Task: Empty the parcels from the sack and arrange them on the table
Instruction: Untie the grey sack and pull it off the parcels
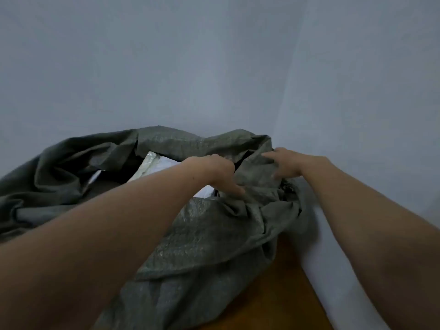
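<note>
A large grey-green woven sack (209,234) lies crumpled in front of me, its mouth open toward the wall. Inside the opening show white and pale parcels (152,165), mostly covered by the sack's folds and my left arm. My left hand (219,173) reaches over the mouth and pinches the sack's near rim with thumb and fingers. My right hand (283,163) lies on the right part of the rim with its fingers spread against the fabric. How many parcels are inside is hidden.
A wooden surface (273,296) shows under the sack at the bottom right. A white wall (214,67) rises close behind the sack, and a white ledge or wall base (338,270) runs along the right side.
</note>
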